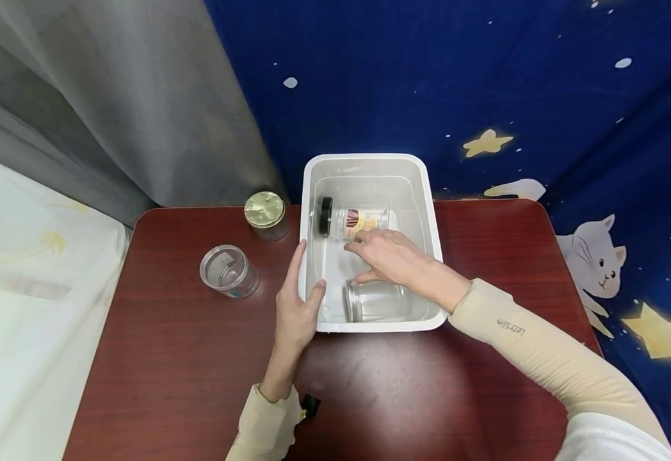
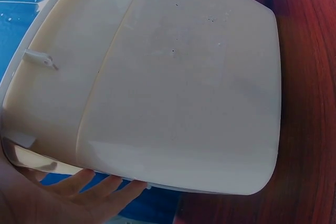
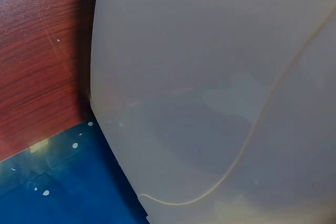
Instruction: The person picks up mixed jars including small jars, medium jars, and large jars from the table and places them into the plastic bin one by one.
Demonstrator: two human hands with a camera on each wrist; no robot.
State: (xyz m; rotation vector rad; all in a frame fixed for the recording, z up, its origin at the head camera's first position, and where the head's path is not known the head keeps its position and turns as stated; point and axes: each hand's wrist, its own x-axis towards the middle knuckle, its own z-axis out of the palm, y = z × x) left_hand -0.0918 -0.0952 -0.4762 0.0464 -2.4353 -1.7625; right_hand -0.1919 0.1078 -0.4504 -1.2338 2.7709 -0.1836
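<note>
A white plastic basin stands on the table with two clear jars lying on their sides in it. My left hand holds the basin's left rim, thumb over the inside. Its other fingers run along the outer wall in the left wrist view. My right hand is down in the basin between the jars, thumb and fingers apart with nothing between them. Its fingertips are right by the jar with the black lid and yellow label. Below the thumb lies the unlabelled jar. The right wrist view shows the basin's wall, not the hand.
Left of the basin, an open clear jar and a jar with a gold lid stand upright on the red-brown table. Blue and grey curtains hang behind. A small black item lies by the left wrist.
</note>
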